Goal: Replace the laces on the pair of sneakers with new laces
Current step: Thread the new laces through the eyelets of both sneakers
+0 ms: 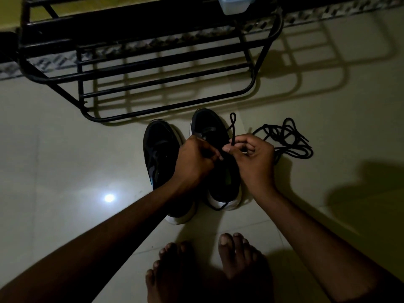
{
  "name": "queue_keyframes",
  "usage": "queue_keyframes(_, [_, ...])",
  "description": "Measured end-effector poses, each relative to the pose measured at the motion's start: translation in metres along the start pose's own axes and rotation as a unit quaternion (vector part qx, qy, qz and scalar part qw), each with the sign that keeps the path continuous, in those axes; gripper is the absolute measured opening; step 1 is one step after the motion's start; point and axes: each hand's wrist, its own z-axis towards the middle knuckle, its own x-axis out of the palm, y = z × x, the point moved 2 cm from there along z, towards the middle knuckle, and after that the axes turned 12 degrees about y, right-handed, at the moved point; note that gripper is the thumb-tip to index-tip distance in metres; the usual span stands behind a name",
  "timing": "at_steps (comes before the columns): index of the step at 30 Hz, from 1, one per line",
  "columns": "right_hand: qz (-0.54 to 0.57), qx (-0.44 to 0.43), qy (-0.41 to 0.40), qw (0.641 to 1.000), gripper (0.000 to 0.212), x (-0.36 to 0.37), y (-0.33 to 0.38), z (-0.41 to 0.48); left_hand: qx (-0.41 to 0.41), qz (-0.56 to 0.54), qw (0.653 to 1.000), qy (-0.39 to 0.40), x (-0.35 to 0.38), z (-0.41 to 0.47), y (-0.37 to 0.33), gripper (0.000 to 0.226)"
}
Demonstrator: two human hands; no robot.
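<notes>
- Floor (pixel 54 138): pale tile, dim light. A black metal shoe rack (pixel 131 31) stands beyond the work.
- Left sneaker (pixel 160 154) and right sneaker (pixel 209 125): dark uppers, white soles, side by side, toes toward the rack. Light and steady on their soles; no need to lift them.
- Left hand (pixel 194 162): fingers curled over the right sneaker's throat. Cannot tell whether it pinches a strand; too dark.
- Right hand (pixel 255 156): thumb and forefinger pinch the lace (pixel 233 127), its loop standing above the fist.
- Loose laces (pixel 284 138): tangled heap on the floor just right of the right sneaker. Old or new, cannot tell.
- Handling, as judged: cord is soft, limp and light and will flop. Hold it close to the stiff tip for threading and keep the slack taut.
</notes>
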Motion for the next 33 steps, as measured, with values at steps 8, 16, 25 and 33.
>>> queue_keyframes(8, [0.047,0.04,-0.03,0.998,0.017,0.004,-0.004,0.005,-0.008,0.0,1.0,0.004,0.002,0.002,0.002,0.01])
queue_keyframes(16, [-0.017,-0.013,-0.017,1.0,0.014,0.004,-0.001,0.0,0.005,0.007,1.0,-0.006,0.002,0.001,0.003,0.01])
queue_keyframes(25, [-0.003,-0.04,-0.021,0.999,0.015,0.008,-0.01,-0.001,0.019,-0.002,1.0,-0.008,0.001,0.001,0.0,0.008])
queue_keyframes(33, [0.189,0.085,0.01,0.978,0.018,0.008,-0.011,0.006,0.004,-0.015,1.0,-0.009,0.001,-0.001,0.002,0.005])
